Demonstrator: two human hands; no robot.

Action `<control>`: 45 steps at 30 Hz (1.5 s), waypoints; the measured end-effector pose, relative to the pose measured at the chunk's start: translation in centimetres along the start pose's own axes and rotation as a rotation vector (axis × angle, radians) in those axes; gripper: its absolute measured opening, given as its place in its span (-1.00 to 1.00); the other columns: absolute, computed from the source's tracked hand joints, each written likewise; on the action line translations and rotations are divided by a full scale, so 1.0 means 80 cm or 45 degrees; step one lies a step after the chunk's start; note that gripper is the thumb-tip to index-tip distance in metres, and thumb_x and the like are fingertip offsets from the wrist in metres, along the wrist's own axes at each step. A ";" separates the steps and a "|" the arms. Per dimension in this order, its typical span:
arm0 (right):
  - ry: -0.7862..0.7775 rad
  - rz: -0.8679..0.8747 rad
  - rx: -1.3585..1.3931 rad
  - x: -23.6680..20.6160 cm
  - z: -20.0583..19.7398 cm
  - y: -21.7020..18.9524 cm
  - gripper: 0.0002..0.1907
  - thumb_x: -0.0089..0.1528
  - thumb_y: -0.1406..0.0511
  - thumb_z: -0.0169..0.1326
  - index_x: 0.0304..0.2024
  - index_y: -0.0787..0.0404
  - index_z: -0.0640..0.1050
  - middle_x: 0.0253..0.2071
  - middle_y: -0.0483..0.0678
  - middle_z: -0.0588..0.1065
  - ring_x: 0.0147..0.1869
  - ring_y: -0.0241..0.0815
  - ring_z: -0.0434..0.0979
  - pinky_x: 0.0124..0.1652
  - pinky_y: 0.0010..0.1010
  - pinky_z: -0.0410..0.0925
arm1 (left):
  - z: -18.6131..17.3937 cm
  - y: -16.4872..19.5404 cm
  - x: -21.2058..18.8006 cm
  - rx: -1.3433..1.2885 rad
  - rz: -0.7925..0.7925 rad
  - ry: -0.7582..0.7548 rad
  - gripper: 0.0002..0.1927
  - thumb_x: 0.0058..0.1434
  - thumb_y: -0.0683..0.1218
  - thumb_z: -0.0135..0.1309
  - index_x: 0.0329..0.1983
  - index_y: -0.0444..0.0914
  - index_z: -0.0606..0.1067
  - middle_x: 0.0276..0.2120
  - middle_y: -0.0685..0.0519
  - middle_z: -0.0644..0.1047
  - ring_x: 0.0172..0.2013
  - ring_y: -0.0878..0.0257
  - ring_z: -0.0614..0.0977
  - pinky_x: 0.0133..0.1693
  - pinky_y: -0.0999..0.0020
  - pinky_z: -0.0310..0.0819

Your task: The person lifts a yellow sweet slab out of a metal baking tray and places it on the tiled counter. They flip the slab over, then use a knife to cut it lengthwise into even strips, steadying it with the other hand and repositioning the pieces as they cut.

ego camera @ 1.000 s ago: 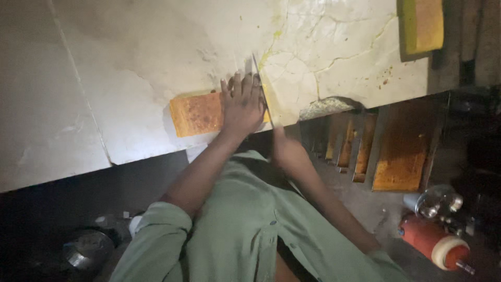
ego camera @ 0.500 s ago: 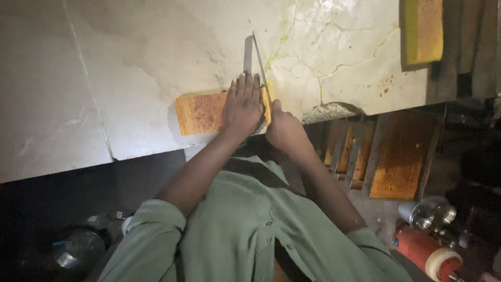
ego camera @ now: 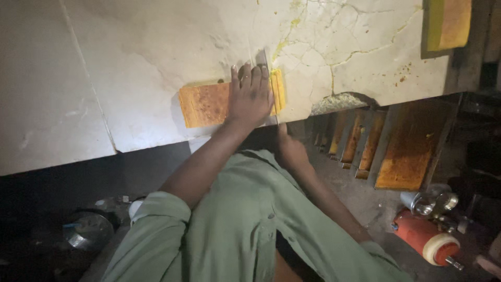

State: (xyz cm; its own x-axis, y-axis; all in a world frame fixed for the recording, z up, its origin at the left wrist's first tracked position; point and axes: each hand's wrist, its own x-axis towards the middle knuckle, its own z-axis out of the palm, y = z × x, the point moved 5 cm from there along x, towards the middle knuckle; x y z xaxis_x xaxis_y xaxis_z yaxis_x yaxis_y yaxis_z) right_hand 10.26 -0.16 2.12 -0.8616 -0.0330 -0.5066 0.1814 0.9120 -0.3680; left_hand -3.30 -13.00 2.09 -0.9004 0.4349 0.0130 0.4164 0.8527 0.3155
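Here, at frame centre, the left hand point(ego camera: 250, 96) lies flat, fingers point(ego camera: 245, 75) together, pressing an orange-brown slab point(ego camera: 206, 104) on the cracked white surface point(ego camera: 130, 62). The right hand point(ego camera: 289, 151), just below the surface edge, is clamped on a knife point(ego camera: 269, 89) whose blade stands against the slab's yellow cut slices point(ego camera: 279, 89).

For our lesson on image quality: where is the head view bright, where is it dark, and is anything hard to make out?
Head view: the white cracked slab is brightly lit, nearly washed out around the left hand pressing the orange-yellow block; the knife blade shows only faintly; the right hand below the slab edge sits in shade; the lower left corner is almost black, with only a dim metal vessel.
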 end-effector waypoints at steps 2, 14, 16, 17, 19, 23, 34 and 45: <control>-0.052 0.028 -0.036 0.033 0.000 0.007 -0.20 0.18 0.26 0.13 0.35 0.40 0.07 -0.28 0.37 0.55 -0.20 0.45 0.57 -0.21 0.21 0.40 | 0.003 -0.001 -0.002 -0.020 0.018 0.067 -0.32 0.38 0.07 -0.14 0.45 -0.44 0.24 0.33 -0.27 0.33 0.41 -0.17 0.24 0.43 -0.27 -0.14; -0.114 -0.178 0.211 -0.091 -0.107 -0.085 -0.22 0.12 0.28 0.29 0.24 0.33 0.15 -0.20 0.34 0.58 -0.12 0.36 0.60 -0.18 0.06 0.44 | -0.030 -0.010 -0.013 -0.015 -0.041 -0.049 -0.32 0.30 0.10 -0.09 0.38 -0.41 0.29 0.26 -0.27 0.33 0.37 -0.21 0.22 0.33 -0.42 -0.14; -0.424 0.174 0.097 -0.110 -0.075 -0.031 -0.17 0.11 0.26 0.26 0.29 0.26 0.09 -0.23 0.32 0.55 -0.12 0.34 0.60 -0.18 0.07 0.44 | -0.031 -0.009 -0.007 -0.004 -0.024 -0.036 -0.34 0.31 0.11 -0.10 0.36 -0.38 0.30 0.27 -0.24 0.32 0.38 -0.20 0.20 0.34 -0.44 -0.15; -0.513 0.279 0.055 -0.104 -0.054 -0.011 -0.17 0.18 0.25 0.19 0.37 0.22 0.05 -0.20 0.31 0.55 -0.14 0.32 0.63 -0.17 0.06 0.47 | -0.031 -0.009 -0.006 0.004 -0.018 -0.031 -0.36 0.32 0.11 -0.10 0.35 -0.37 0.30 0.28 -0.23 0.32 0.39 -0.19 0.19 0.35 -0.44 -0.15; -0.379 0.111 -0.048 -0.063 -0.018 0.005 -0.15 0.18 0.28 0.17 0.37 0.29 0.01 -0.22 0.34 0.53 -0.17 0.37 0.60 -0.18 0.09 0.44 | -0.027 -0.009 -0.002 0.058 -0.006 -0.032 -0.36 0.32 0.11 -0.12 0.34 -0.38 0.29 0.27 -0.23 0.32 0.38 -0.19 0.19 0.34 -0.43 -0.15; -0.020 -0.108 -0.046 0.011 0.022 0.008 -0.28 0.21 0.39 0.08 0.34 0.38 0.07 -0.26 0.36 0.54 -0.17 0.45 0.57 -0.19 0.16 0.40 | -0.015 -0.012 -0.006 0.061 -0.022 -0.118 -0.33 0.35 0.14 -0.18 0.37 -0.41 0.25 0.24 -0.25 0.33 0.38 -0.14 0.20 0.36 -0.35 -0.16; -0.067 0.022 0.023 0.034 -0.073 -0.082 -0.23 0.10 0.39 0.08 0.33 0.35 0.13 -0.21 0.41 0.54 -0.09 0.43 0.58 -0.09 0.09 0.44 | -0.035 -0.017 -0.019 0.082 -0.028 0.158 -0.35 0.35 0.09 -0.11 0.41 -0.38 0.31 0.34 -0.30 0.32 0.41 -0.19 0.23 0.38 -0.32 -0.12; -0.077 -0.113 0.056 -0.010 0.006 -0.023 -0.03 0.00 0.12 0.38 0.21 0.42 0.11 -0.26 0.42 0.52 -0.18 0.49 0.52 -0.20 0.19 0.39 | -0.013 -0.022 -0.019 0.027 -0.002 0.152 -0.36 0.33 0.07 -0.05 0.34 -0.44 0.33 0.25 -0.24 0.39 0.38 -0.15 0.27 0.40 -0.32 -0.13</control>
State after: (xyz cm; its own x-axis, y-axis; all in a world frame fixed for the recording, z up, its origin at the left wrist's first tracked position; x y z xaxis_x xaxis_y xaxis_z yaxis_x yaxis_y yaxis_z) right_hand 10.81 -1.98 2.83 -0.8452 -0.1391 -0.5160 0.1272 0.8855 -0.4469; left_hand -2.77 -15.44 2.49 -0.9090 0.3972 0.1261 0.4166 0.8597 0.2955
